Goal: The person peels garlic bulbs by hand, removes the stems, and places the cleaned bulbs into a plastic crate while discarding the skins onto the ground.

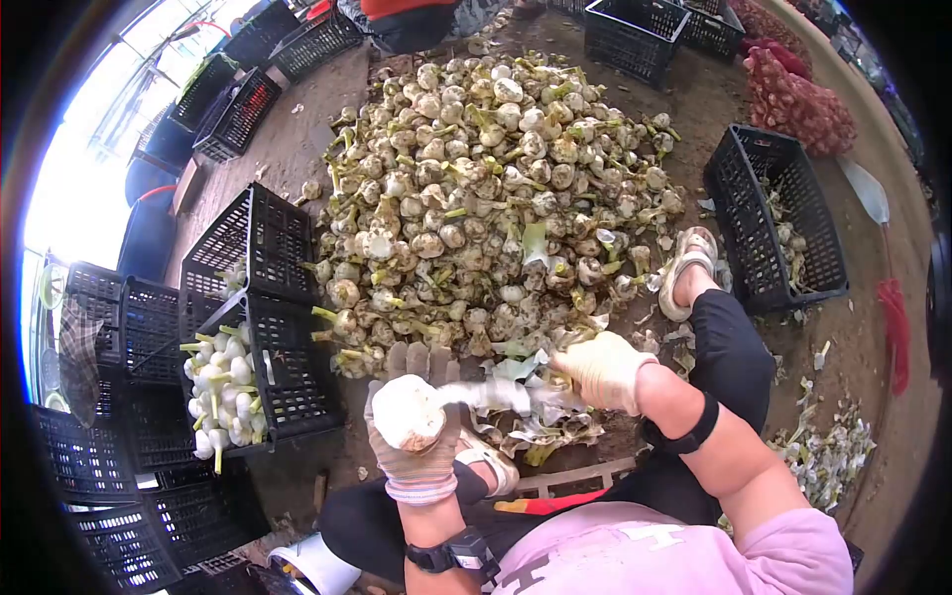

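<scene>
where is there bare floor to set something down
Bare floor shows left of the garlic heap, towards the far-left crate, and between heap, top crate and right crate. Crowded: the heap's near edge, thick with peelings, and lower left, with stacked crates.

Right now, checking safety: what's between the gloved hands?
Head view: a pale strip too blurred to identify, from the bulb in the left hand toward the right hand.

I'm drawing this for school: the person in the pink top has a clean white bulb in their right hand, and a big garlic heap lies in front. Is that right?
Not quite: the clean white bulb is in the left hand, not the right hand, as the head view shows. The pink top and the big garlic heap in front are as you said.
</scene>
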Demonstrator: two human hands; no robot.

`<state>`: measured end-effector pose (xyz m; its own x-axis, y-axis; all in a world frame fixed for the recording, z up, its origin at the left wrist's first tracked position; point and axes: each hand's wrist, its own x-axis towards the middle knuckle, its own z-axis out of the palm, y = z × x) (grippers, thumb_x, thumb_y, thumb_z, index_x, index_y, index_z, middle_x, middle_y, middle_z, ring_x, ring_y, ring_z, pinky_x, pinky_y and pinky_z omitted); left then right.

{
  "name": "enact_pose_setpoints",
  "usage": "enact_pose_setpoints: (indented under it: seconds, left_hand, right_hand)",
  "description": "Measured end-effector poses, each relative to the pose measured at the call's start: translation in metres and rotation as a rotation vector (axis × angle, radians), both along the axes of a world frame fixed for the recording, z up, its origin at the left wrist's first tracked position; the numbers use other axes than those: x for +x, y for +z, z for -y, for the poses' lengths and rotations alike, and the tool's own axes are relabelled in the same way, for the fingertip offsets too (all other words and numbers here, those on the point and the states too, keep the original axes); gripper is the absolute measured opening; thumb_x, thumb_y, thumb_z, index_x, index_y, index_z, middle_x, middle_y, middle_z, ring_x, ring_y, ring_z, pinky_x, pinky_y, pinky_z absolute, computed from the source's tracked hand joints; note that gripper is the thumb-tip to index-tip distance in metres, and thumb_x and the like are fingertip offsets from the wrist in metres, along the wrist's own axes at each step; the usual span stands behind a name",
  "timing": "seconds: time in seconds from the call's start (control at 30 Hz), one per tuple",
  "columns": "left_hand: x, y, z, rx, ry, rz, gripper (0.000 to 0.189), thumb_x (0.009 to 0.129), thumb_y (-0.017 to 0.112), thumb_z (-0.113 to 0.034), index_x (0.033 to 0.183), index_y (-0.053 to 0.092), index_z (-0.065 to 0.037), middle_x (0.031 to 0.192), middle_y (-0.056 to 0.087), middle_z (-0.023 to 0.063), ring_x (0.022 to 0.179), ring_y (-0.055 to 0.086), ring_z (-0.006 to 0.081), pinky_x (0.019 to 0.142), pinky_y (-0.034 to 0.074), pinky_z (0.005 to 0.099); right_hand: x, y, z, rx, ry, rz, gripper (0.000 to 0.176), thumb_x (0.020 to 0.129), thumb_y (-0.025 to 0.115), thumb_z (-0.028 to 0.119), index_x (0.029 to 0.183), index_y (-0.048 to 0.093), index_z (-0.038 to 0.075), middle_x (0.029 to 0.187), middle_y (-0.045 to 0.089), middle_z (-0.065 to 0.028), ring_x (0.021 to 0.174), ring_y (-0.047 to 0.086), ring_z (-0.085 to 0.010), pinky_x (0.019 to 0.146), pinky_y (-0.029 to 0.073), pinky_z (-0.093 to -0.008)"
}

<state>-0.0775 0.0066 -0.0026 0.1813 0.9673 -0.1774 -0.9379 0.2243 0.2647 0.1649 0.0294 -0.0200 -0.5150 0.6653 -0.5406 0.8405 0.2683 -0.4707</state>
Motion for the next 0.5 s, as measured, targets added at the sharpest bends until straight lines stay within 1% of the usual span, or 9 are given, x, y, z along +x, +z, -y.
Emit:
enact_pose_setpoints:
  seconds: [0.03, 0.07, 0.13, 0.17, 0.23, 0.33, 0.37, 0.47, 0.5]
  left_hand:
    - [-0.001, 0.000, 0.001, -0.003, -0.002, -0.001, 0.050, 0.092, 0.038, -0.027, 0.135, 0.035, -0.003, 0.134, 0.045, 0.0157, 0.126, 0.039, 0.0344, 0.106, 0.029, 0.0529]
    - [-0.003, -0.001, 0.001, -0.027, 0.000, -0.069, 0.050, 0.092, 0.038, -0.029, 0.135, 0.036, -0.003, 0.134, 0.044, 0.0153, 0.126, 0.037, 0.0338, 0.105, 0.029, 0.0528]
    - [-0.001, -0.002, 0.001, -0.056, 0.003, -0.131, 0.050, 0.093, 0.038, -0.031, 0.134, 0.037, -0.003, 0.135, 0.043, 0.0149, 0.127, 0.036, 0.0332, 0.104, 0.029, 0.0527]
    - [0.003, 0.000, 0.000, -0.092, -0.053, -0.084, 0.051, 0.092, 0.038, -0.033, 0.133, 0.039, -0.003, 0.135, 0.043, 0.0152, 0.127, 0.036, 0.0326, 0.104, 0.030, 0.0514]
    - [0.018, -0.005, 0.001, -0.083, -0.118, -0.144, 0.051, 0.091, 0.042, -0.037, 0.130, 0.044, -0.004, 0.134, 0.044, 0.0154, 0.126, 0.039, 0.0315, 0.102, 0.035, 0.0464]
    - [0.032, -0.005, -0.002, -0.244, -0.069, -0.171, 0.050, 0.090, 0.046, -0.035, 0.129, 0.045, -0.003, 0.131, 0.048, 0.0157, 0.122, 0.044, 0.0313, 0.098, 0.040, 0.0423]
    - [0.032, -0.007, -0.002, -0.255, -0.052, -0.219, 0.053, 0.088, 0.049, -0.039, 0.128, 0.046, -0.004, 0.126, 0.051, 0.0158, 0.114, 0.049, 0.0287, 0.091, 0.046, 0.0417]
    - [0.040, -0.013, -0.001, -0.229, 0.003, -0.306, 0.057, 0.087, 0.051, -0.045, 0.127, 0.047, -0.005, 0.117, 0.057, 0.0154, 0.102, 0.057, 0.0260, 0.081, 0.052, 0.0406]
    - [0.042, -0.015, -0.001, -0.190, 0.038, -0.341, 0.058, 0.087, 0.051, -0.047, 0.128, 0.046, -0.006, 0.113, 0.059, 0.0148, 0.097, 0.060, 0.0258, 0.079, 0.053, 0.0402]
  right_hand:
    - [-0.003, -0.003, 0.000, -0.119, 0.110, 0.204, 0.068, 0.061, 0.076, 0.030, 0.117, 0.050, 0.003, 0.097, 0.060, -0.0183, 0.094, 0.058, -0.0355, 0.082, 0.046, -0.0418]
    - [-0.005, -0.003, 0.001, -0.122, 0.108, 0.203, 0.068, 0.061, 0.076, 0.030, 0.117, 0.050, 0.003, 0.097, 0.060, -0.0183, 0.094, 0.058, -0.0355, 0.082, 0.046, -0.0418]
    - [-0.006, 0.000, 0.004, 0.192, 0.043, -0.655, 0.080, 0.061, 0.077, 0.034, 0.125, 0.043, 0.000, 0.110, 0.056, -0.0208, 0.105, 0.054, -0.0369, 0.089, 0.043, -0.0415]
    - [-0.010, 0.007, 0.005, 0.033, -0.077, -0.971, 0.093, 0.061, 0.078, 0.040, 0.130, 0.035, -0.003, 0.120, 0.051, -0.0229, 0.115, 0.049, -0.0343, 0.095, 0.040, -0.0397]
    - [-0.020, 0.007, 0.004, 0.033, -0.161, -0.912, 0.088, 0.065, 0.076, 0.040, 0.131, 0.036, -0.001, 0.116, 0.054, -0.0220, 0.113, 0.052, -0.0300, 0.095, 0.041, -0.0369]
    - [-0.035, -0.004, 0.012, -0.107, -0.295, -0.921, 0.038, 0.075, 0.054, 0.003, 0.113, 0.053, 0.002, 0.086, 0.063, -0.0151, 0.078, 0.061, -0.0222, 0.070, 0.049, -0.0323]
    - [-0.034, 0.006, 0.008, -0.199, -0.215, -0.782, 0.032, 0.076, 0.054, 0.005, 0.108, 0.057, 0.003, 0.081, 0.062, -0.0104, 0.072, 0.058, -0.0152, 0.066, 0.048, -0.0290]
    - [-0.029, -0.009, 0.008, -0.378, -0.129, -0.921, 0.027, 0.081, 0.056, 0.014, 0.105, 0.057, 0.002, 0.085, 0.061, -0.0062, 0.077, 0.056, -0.0113, 0.068, 0.047, -0.0273]
    - [-0.026, 0.000, 0.007, -0.472, -0.207, -1.096, 0.028, 0.083, 0.059, 0.020, 0.104, 0.057, 0.002, 0.088, 0.060, -0.0047, 0.080, 0.055, -0.0108, 0.071, 0.046, -0.0269]
